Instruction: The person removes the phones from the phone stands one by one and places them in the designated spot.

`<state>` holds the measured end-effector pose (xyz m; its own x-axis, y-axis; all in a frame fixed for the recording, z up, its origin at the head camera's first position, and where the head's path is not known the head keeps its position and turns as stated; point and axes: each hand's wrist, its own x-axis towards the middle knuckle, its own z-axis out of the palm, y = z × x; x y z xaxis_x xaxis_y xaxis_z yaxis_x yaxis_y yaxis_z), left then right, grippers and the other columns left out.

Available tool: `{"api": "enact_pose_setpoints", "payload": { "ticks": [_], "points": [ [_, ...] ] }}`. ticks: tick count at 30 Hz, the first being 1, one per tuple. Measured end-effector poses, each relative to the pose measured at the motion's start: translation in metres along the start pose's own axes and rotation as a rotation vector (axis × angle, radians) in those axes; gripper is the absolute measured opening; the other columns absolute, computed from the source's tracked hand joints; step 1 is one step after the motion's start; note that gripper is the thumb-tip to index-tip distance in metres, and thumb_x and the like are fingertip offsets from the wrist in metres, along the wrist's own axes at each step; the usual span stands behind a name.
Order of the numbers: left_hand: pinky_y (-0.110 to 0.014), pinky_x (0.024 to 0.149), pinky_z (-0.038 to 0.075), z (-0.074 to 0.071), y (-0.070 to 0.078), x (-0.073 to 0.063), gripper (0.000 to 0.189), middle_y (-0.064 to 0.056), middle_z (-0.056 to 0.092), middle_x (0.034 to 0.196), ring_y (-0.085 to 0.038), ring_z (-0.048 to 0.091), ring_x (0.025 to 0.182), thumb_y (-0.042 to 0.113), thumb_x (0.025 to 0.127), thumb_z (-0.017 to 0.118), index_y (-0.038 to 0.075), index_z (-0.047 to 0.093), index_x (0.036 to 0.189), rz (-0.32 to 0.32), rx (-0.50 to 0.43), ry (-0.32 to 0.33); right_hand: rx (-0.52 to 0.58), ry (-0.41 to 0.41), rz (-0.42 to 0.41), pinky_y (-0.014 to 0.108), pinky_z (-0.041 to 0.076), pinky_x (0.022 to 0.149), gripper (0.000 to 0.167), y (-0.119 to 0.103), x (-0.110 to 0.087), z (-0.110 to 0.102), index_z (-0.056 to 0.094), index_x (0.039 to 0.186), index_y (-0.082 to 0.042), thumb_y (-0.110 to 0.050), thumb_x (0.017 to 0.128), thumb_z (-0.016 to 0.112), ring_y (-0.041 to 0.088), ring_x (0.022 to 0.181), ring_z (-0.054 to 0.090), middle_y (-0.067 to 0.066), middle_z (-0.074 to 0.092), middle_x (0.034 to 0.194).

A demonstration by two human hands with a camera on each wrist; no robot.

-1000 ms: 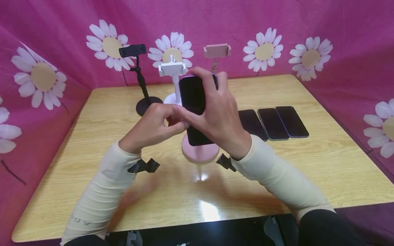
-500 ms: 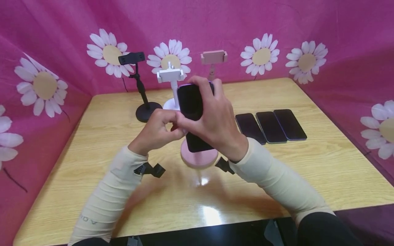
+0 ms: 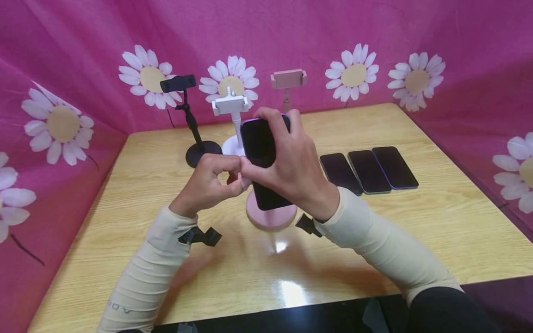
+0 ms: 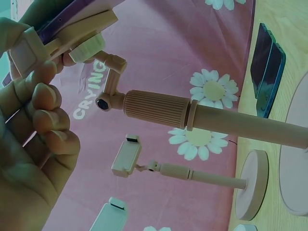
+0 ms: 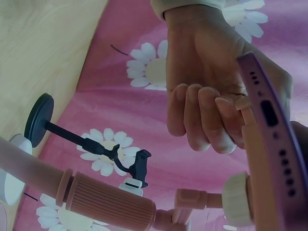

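Observation:
In the head view, a smartphone (image 3: 259,141) with a dark screen and purple frame stands upright against a pink phone stand, whose round base (image 3: 268,221) shows below it. My right hand (image 3: 296,169) grips the phone around its edges, fingers over the top right and thumb across the screen to the left edge. At that left edge my left hand (image 3: 208,182) has its fingers curled and pinches the end of the stand's clamp. The left wrist view shows the clamp (image 4: 89,29) behind the phone and the ribbed pole (image 4: 156,108). My right hand's fingertips are partly hidden behind the phone.
Behind the phone stand a white phone stand (image 3: 230,105), a black phone stand (image 3: 192,120) and another pink phone stand (image 3: 288,79). Three dark smartphones (image 3: 369,171) lie side by side on the wooden table (image 3: 120,203) at right. Flowered pink cloth (image 3: 291,27) surrounds the table.
The head view has tilted slightly, so the scene sits lower. Both hands keep nearly the same hold at the phone and clamp; little else differs.

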<state>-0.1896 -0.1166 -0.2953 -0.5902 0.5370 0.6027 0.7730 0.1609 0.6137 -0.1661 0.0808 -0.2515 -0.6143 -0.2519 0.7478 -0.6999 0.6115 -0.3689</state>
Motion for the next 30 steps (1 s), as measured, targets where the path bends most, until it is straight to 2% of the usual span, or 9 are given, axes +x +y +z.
{"api": "enact_pose_setpoints", "payload": {
  "ticks": [7,21,26,30],
  "points": [
    [-0.030,0.057,0.041,0.0010,-0.0007,-0.0023,0.010,0.006,0.049,0.060,-0.013,0.049,0.059,0.009,0.079,0.064,0.013,0.062,0.070,-0.004,0.004,0.005,0.008,0.000,-0.012,0.029,0.043,0.051,0.064,0.0001,-0.0014,0.0013,0.046,0.125,-0.013,-0.039,0.074,0.075,0.019,0.078,0.046,0.012,0.048,0.096],
    [-0.029,0.058,0.042,0.0003,0.0000,0.0005,0.006,0.006,0.050,0.062,-0.013,0.050,0.061,0.010,0.080,0.064,0.012,0.064,0.074,-0.010,0.025,-0.006,0.035,0.023,-0.038,0.028,0.045,0.053,0.064,0.0024,0.0000,0.0000,0.046,0.124,-0.012,-0.037,0.074,0.076,0.019,0.081,0.047,0.012,0.049,0.098],
    [-0.029,0.059,0.043,0.0003,-0.0002,-0.0009,0.005,0.005,0.051,0.062,-0.013,0.050,0.061,0.010,0.079,0.063,0.011,0.065,0.075,-0.010,0.011,0.000,0.106,0.012,-0.021,0.028,0.048,0.056,0.064,0.0015,-0.0006,-0.0012,0.048,0.124,-0.011,-0.036,0.072,0.077,0.018,0.084,0.048,0.011,0.049,0.099],
    [-0.031,0.058,0.043,-0.0018,0.0012,-0.0014,0.007,0.005,0.052,0.063,-0.014,0.050,0.061,0.009,0.080,0.063,0.011,0.065,0.073,-0.010,0.013,0.008,0.219,0.013,-0.047,0.028,0.050,0.063,0.064,0.0017,0.0013,-0.0034,0.049,0.122,-0.009,-0.030,0.070,0.080,0.016,0.091,0.050,0.009,0.052,0.104]
  ]
}}
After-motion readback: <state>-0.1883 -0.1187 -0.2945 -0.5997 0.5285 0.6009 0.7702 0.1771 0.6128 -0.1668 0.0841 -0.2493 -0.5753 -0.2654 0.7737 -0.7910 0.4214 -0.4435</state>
